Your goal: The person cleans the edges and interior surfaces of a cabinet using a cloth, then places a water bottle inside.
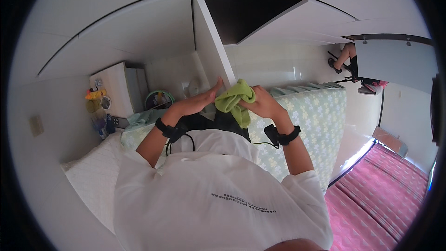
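My right hand (261,101) grips a bunched lime-green cloth (232,100). The cloth lies by the lower end of a white cabinet door (213,36), which stands swung out, edge towards me; part of it hangs down over my dark trousers. On the door's left side, my left hand (198,100) is held flat with its thumb raised and nothing in it. It is close to the door and the cloth, but whether it touches either I cannot tell. Black straps with small devices and cables sit on both wrists.
A bed with a green floral cover (306,122) lies around my legs. A second white door (278,24) hangs open beside a dark cabinet compartment (249,10). Left stands a bedside cabinet (115,90) with small items on top. Another person's leg (345,55) shows at far right, above a pink mat (376,195).
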### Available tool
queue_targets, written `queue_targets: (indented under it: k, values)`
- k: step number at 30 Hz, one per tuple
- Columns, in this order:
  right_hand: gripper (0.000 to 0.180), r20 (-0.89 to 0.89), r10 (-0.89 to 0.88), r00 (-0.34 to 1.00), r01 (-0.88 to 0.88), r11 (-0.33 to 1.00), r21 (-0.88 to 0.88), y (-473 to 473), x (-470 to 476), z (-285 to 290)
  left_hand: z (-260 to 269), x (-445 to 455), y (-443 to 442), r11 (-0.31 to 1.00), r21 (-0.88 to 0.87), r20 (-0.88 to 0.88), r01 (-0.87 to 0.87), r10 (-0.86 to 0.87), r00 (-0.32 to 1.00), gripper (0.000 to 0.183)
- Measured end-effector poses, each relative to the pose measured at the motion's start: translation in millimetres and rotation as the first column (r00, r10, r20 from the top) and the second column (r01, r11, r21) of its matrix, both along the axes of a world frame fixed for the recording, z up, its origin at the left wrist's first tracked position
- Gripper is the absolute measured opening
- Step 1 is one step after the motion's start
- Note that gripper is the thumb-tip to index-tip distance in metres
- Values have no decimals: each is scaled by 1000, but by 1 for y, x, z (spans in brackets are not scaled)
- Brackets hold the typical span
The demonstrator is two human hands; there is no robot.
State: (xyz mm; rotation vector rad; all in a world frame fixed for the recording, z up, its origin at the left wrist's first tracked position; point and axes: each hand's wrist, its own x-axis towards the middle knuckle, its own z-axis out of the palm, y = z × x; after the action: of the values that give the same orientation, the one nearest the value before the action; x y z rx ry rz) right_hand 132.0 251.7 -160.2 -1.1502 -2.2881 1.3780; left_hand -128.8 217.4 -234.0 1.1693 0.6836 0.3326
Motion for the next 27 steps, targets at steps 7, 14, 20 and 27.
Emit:
queue_targets:
  k: [7,14,20,27]
  values:
    - [30,-105,-31,994,43,993,113,88,-39,-17,16,-18,40,994,-47,-53,101,-104,993,88]
    - [44,-25,-44,999,40,989,-141,180,-98,-12,52,-13,77,933,210,-342,294,-212,916,59]
    - [51,-78,-99,992,90,989,-118,222,-129,-8,58,-12,80,913,386,-370,132,22,929,31]
    - [50,-1,-212,977,193,892,-409,242,-131,-11,113,-13,91,714,678,-68,-174,296,953,23]
